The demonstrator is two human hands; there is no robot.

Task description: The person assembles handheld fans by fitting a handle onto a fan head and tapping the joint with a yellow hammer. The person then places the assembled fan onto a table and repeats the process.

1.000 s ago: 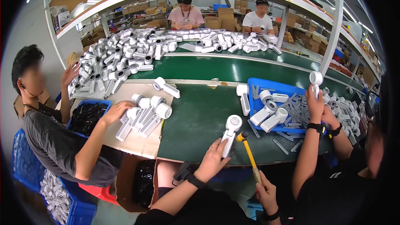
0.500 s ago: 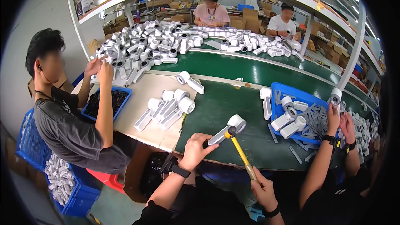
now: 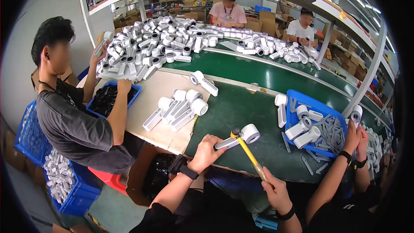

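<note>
My left hand (image 3: 206, 152) grips the grey handle end of a white device with a round head (image 3: 251, 133), holding it low over the green table near the front edge. My right hand (image 3: 277, 192) is closed round the yellow handle of a small hammer (image 3: 251, 154). The black-and-yellow hammer head lies over the device's handle, close to where it joins the round head; I cannot tell if they touch. Left of my hands, several similar devices (image 3: 183, 108) lie grouped on a beige board (image 3: 168, 144).
A blue tray (image 3: 293, 96) of grey strips and several devices stands right, beside a co-worker's hands (image 3: 355, 138) holding a device. At left, another co-worker (image 3: 77, 108) sits by a blue tray of black parts (image 3: 105, 97). A large device heap (image 3: 151, 43) lies behind.
The hammer head has shifted from near the round head back over the handle, and the device lies flatter. The left co-worker now lifts a device, the other hand at the black parts.
</note>
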